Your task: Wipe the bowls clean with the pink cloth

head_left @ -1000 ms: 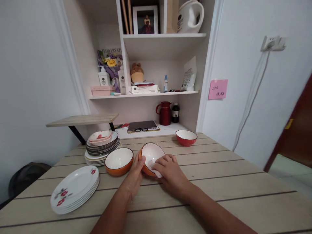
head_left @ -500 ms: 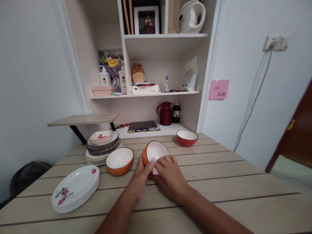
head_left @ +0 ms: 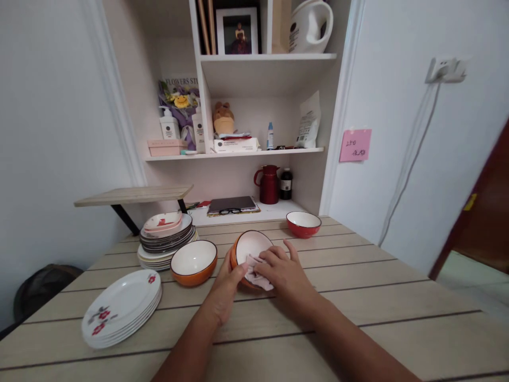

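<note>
Left fingers [head_left: 237, 273] clasp the tilted orange bowl [head_left: 251, 244] — right fingers [head_left: 265, 270] hold cloth [head_left: 258, 281] inside it.

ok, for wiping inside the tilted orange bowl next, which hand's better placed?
Right, probably: the right hand has the pale cloth against the inside of the tilted orange bowl, while the left hand grips that bowl's side.

Soft light is spreading evenly; right of the right hand [head_left: 285, 271], a power cord [head_left: 408, 175] is casting a faint shadow on the wall [head_left: 449, 159], while wide-angle distortion is splaying the shelving unit [head_left: 268, 61] ahead.
</note>
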`<move>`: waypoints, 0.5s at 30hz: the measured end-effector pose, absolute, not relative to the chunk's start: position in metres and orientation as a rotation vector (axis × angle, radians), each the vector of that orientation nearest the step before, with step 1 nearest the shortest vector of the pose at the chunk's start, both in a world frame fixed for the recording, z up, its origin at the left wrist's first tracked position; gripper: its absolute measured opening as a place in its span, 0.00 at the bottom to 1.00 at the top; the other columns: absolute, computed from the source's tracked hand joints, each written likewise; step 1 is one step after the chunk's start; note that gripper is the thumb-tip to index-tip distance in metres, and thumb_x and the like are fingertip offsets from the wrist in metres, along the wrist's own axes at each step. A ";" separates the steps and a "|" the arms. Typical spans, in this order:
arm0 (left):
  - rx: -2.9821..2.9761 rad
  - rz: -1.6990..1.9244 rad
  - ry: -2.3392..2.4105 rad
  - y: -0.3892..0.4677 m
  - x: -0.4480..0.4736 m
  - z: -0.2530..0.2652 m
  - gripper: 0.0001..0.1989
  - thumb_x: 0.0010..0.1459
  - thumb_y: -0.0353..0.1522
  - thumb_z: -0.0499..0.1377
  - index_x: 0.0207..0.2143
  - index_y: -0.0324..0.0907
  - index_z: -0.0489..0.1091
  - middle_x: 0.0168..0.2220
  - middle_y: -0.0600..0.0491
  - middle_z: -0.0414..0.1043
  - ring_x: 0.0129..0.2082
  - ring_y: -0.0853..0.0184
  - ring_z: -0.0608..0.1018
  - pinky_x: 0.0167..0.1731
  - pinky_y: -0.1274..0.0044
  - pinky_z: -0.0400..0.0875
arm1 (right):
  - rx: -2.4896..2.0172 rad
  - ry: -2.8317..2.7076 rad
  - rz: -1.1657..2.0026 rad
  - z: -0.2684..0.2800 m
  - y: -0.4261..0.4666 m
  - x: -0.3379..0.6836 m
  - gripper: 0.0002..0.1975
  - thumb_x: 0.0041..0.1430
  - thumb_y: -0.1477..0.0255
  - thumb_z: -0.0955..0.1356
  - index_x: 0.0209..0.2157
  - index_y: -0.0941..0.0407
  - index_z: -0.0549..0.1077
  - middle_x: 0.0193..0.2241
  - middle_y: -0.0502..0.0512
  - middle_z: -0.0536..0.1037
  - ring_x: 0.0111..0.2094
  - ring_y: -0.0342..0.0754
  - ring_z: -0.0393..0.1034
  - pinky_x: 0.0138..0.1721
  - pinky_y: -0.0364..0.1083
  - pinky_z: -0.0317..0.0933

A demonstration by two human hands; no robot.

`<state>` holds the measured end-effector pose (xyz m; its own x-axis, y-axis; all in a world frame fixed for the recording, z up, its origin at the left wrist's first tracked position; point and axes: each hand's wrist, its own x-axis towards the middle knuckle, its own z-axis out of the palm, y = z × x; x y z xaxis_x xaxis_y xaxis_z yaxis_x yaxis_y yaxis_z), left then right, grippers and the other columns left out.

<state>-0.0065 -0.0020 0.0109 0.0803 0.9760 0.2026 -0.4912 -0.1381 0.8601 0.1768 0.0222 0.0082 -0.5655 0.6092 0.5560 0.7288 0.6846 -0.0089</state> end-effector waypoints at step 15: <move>0.942 1.417 0.536 0.007 -0.011 -0.003 0.39 0.56 0.44 0.70 0.67 0.53 0.60 0.63 0.47 0.70 0.64 0.55 0.69 0.65 0.65 0.59 | -1.135 -2.298 0.027 0.005 0.012 0.153 0.12 0.58 0.73 0.74 0.44 0.49 0.75 0.43 0.52 0.77 0.48 0.54 0.66 0.52 0.53 0.49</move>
